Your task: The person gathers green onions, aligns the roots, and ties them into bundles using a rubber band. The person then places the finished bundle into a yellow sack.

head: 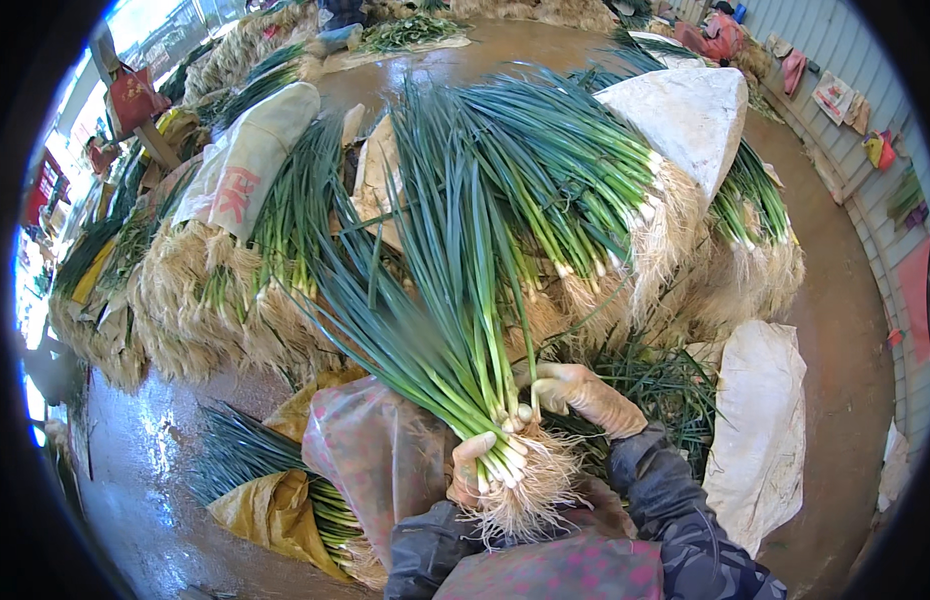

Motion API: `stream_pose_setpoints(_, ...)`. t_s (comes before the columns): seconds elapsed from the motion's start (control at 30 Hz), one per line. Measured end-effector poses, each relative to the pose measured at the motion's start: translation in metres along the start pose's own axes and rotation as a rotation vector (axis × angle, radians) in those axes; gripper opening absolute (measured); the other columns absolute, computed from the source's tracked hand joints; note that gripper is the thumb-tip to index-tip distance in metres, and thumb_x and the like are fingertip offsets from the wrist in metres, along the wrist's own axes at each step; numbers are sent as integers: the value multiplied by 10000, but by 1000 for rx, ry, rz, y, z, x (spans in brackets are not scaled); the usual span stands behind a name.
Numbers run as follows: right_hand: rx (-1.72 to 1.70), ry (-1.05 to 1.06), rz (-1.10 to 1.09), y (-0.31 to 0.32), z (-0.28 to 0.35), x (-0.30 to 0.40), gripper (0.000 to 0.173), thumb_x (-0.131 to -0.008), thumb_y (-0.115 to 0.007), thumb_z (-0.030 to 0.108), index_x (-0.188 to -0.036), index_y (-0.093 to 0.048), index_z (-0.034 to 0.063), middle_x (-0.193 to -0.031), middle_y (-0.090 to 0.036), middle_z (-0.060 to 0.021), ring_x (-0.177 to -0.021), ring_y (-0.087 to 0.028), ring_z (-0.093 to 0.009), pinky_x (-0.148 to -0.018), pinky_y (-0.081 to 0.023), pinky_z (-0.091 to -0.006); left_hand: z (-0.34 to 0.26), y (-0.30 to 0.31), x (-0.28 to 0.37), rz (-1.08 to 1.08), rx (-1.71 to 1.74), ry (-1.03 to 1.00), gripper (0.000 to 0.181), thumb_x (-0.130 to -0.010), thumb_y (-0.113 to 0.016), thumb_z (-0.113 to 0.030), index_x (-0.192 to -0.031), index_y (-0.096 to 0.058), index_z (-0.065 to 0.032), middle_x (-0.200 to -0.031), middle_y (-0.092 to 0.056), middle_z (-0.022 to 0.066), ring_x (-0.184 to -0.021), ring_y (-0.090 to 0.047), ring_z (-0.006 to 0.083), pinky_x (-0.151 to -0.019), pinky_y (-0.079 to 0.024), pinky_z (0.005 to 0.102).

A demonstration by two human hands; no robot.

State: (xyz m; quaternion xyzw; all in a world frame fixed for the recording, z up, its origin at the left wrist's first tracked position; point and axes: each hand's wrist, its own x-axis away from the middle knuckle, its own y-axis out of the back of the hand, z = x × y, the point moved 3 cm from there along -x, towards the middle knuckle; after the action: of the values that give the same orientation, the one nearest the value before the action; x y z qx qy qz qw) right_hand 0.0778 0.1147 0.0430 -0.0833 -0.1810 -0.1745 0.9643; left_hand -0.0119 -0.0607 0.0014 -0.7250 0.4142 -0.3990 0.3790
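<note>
My gloved left hand (468, 466) is closed round a bunch of green onions (465, 360), near the white stem ends. Pale, stringy roots (532, 480) hang below the grip over my lap, and the long green leaves fan out away from me. At the right side of the bunch, my gloved right hand (585, 397) has its fingers bent round a single green onion stalk (534, 379). Part of my left hand is hidden behind the stems. A spotted plastic apron (555, 570) covers my lap.
Ahead lies a large heap of green onions (570, 172) with white sacks (682, 112) over it. A bundle in a yellow sack (273, 517) lies on the wet floor (157, 465) at left. Loose leaves (660, 397) and a white sack (761, 427) are at right. People sit farther off.
</note>
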Motion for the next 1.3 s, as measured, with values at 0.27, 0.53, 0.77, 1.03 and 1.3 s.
stream_pose_setpoints(0.27, 784, 580, -382, -36, 32, 21, 260, -968, -658, 229, -827, -676, 11, -627, -628, -87, -505, -601, -205, -447, -455, -331, -3, 15, 5, 46, 4, 180, 605, -870, -620, -305, -1279, -505, 125, -853, -699, 214, -601, -693, 240, -496, -580, 280)
stream_pose_setpoints(0.53, 216, 94, -358, 5, 5, -17, 369, -1034, -528, 391, -1104, -679, 62, -797, -579, -5, -691, -522, -78, -592, -438, -235, 4, -2, 0, 0, 121, -146, 601, -773, -657, -297, -1226, -520, 73, -1057, -640, 192, -802, -669, 204, -675, -588, 287)
stream_pose_setpoints(0.77, 121, 213, -172, -20, 22, -83, 480, -997, -593, 478, -921, -696, 15, -697, -528, 67, -637, -485, -83, -577, -388, -260, -8, -1, 7, 52, -92, 142, 592, -851, -642, -349, -1260, -543, 67, -879, -686, 145, -645, -667, 175, -558, -544, 234)
stream_pose_setpoints(1.03, 489, 516, -791, -17, -31, -62, 296, -1014, -606, 209, -784, -649, 28, -504, -465, -64, -435, -376, -111, -405, -317, -308, -2, -4, 4, -17, -67, 174, 367, -898, -609, -244, -1147, -569, 23, -846, -691, 155, -613, -691, 201, -507, -559, 258)
stream_pose_setpoints(1.3, -68, -41, -645, -13, -75, 35, 405, -1051, -529, 326, -863, -695, 7, -615, -531, 41, -529, -405, -38, -472, -306, -249, 0, -2, -2, -36, -47, 89, 392, -905, -600, -183, -1221, -540, 40, -865, -685, 194, -651, -694, 254, -547, -587, 323)
